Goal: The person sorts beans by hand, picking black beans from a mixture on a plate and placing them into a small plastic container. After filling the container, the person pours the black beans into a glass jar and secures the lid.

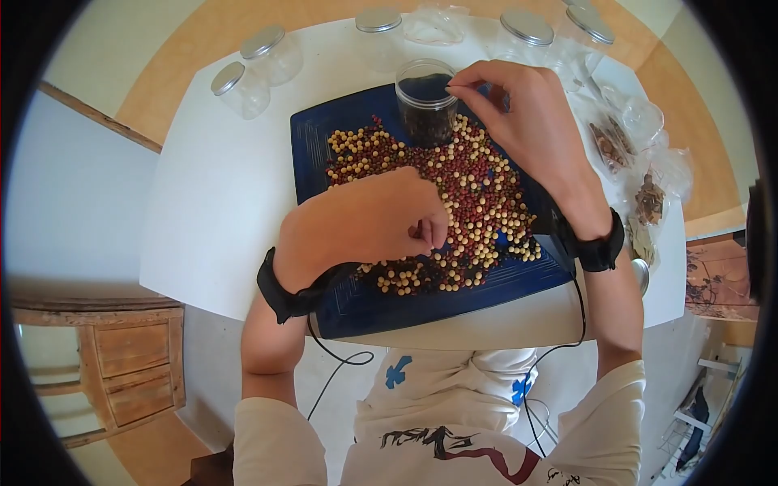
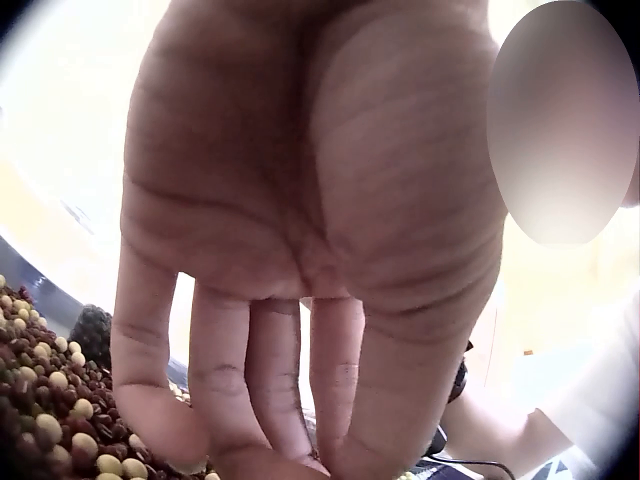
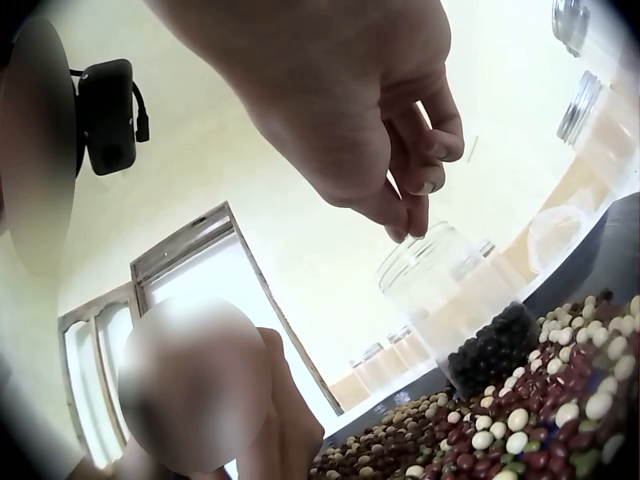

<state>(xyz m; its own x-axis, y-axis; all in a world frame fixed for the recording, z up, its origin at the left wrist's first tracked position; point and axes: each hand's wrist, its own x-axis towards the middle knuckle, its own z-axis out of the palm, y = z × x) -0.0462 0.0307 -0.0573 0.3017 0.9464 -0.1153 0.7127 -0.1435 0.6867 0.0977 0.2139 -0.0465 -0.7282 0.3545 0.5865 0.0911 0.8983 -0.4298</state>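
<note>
Mixed beans, cream, dark red and some green, cover a blue tray. On its far side stands a clear open jar with black beans inside. My right hand is at the jar's mouth, thumb and forefinger tips together right at the rim; any small thing between them is hidden. Over the middle of the beans, my left hand points down. In the left wrist view the left fingers bend toward the thumb, with their tips near the lower edge.
Lidded clear jars stand along the table's far edge, several in all. At the right lie clear bags with dried brown pieces. A cable hangs from each wrist strap. The white table ends close to the person's lap.
</note>
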